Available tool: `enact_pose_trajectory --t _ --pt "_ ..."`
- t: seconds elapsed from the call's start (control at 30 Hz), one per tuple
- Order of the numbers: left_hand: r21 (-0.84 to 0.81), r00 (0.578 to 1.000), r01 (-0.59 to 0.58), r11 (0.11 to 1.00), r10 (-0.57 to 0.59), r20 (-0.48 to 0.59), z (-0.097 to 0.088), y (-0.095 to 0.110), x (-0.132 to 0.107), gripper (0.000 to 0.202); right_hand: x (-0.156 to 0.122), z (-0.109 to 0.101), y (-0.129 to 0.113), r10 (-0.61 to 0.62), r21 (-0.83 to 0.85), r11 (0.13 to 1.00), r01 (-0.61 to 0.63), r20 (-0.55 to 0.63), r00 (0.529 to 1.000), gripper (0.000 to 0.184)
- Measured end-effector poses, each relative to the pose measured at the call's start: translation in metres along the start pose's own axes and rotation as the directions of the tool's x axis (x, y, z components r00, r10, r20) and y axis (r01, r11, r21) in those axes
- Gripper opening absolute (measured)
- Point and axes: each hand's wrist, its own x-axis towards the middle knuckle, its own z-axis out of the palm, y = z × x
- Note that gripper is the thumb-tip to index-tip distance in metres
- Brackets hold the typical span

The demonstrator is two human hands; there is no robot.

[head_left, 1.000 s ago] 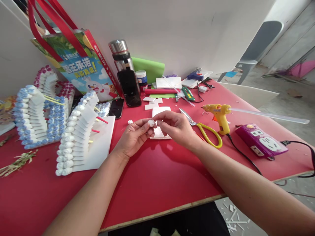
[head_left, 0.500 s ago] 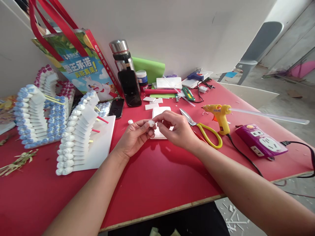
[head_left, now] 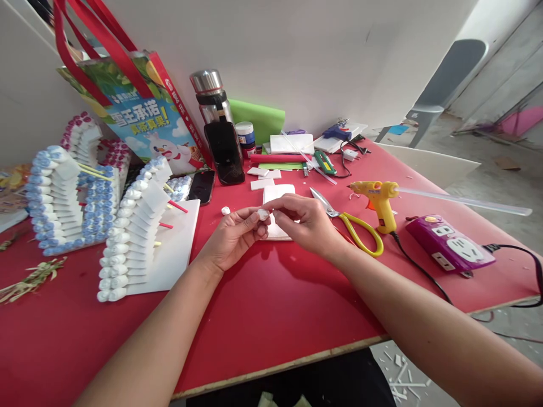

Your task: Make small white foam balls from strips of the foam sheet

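Note:
My left hand (head_left: 234, 236) pinches a small white piece (head_left: 263, 215) between thumb and fingers over the red table (head_left: 271, 305). Right beside it, my right hand (head_left: 305, 221) has its fingertips closed on the same piece. Under both hands lies a white foam sheet (head_left: 275, 195). Another small white piece (head_left: 225, 211) rests on the table just left of my left hand. A white stepped model (head_left: 139, 232) edged with small white pieces stands to the left on a white board.
Yellow-handled scissors (head_left: 354, 229), a yellow glue gun (head_left: 379, 200) and a purple power strip (head_left: 449, 243) lie to the right. A blue-edged model (head_left: 63, 200), a shopping bag (head_left: 139, 118), a flask (head_left: 210, 96), two phones and foam scraps stand behind.
My right hand's fingers have shifted slightly on the small white piece. Both hands stay in nearly the same place.

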Motion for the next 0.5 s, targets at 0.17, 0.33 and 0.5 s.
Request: enact_pose_trajectory --t 0.17,0.33,0.5 --pt "0.007 1.0 0.019 1.0 -0.02 0.011 0.0003 0.0012 -0.0007 0.016 -0.0021 -0.0009 0.0003 -0.099 -0.09 0.991 0.098 -0.007 0.995 0.026" --pt "0.038 0.999 0.035 0.999 -0.036 0.018 0.0007 0.0005 -0.0005 0.019 -0.0014 -0.0022 0.0003 -0.097 -0.072 0.993 0.094 -0.041 0.994 0.026" --pt "0.071 0.999 0.024 0.997 -0.026 0.023 0.0009 -0.0001 -0.0003 0.018 -0.0011 -0.0003 -0.0016 0.105 0.039 0.994 -0.105 0.009 0.994 0.026"
